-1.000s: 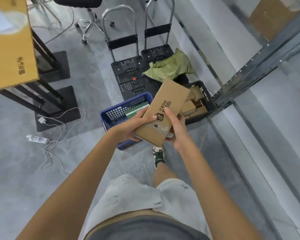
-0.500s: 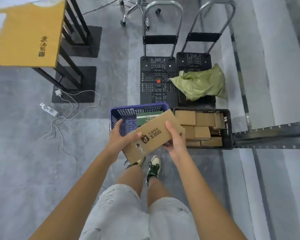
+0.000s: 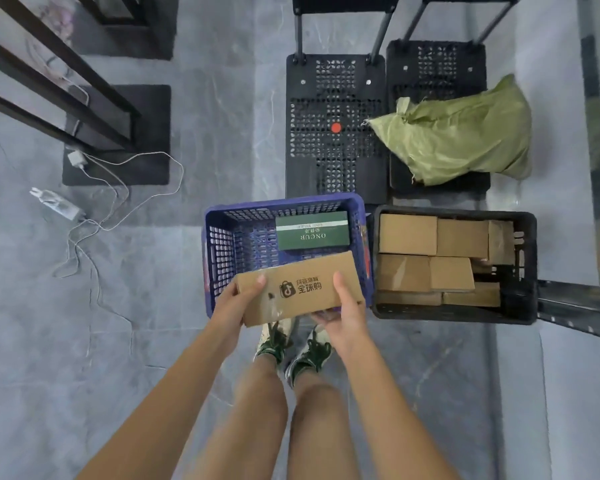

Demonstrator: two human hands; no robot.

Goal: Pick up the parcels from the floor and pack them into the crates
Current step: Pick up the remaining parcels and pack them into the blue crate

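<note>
Hands meet on one brown cardboard parcel [image 3: 300,289] in the head view, held flat and slightly tilted over the near edge of the blue crate [image 3: 212,258]. The left hand [image 3: 234,303] grips the parcel's left end, thumb on top by the corner and fingers curled underneath; the right hand [image 3: 347,306] grips the right end the same way, thumb lying on the printed top face and fingers wrapped under the near edge. The parcel's far edge hangs above the crate's interior, close to a green box [image 3: 312,230] that lies against the far wall toward the right corner. To the left of that green box the crate's slotted floor shows bare. Just beside the blue crate on the right, their walls nearly touching, sits a black crate [image 3: 529,271] filled with brown boxes [image 3: 430,258] packed edge to edge, with a narrow dark gap along its right wall. Beyond both crates two black folding carts [image 3: 336,98] lie flat side by side, and a green woven sack [image 3: 465,136] rests on the right one, overhanging its right edge. Grey floor [image 3: 136,341] stretches open to the left, crossed only by a white cable and charger [image 3: 77,209] near dark table legs [image 3: 59,84]. Two shoes [image 3: 291,344] stand just behind the blue crate's near wall.
</note>
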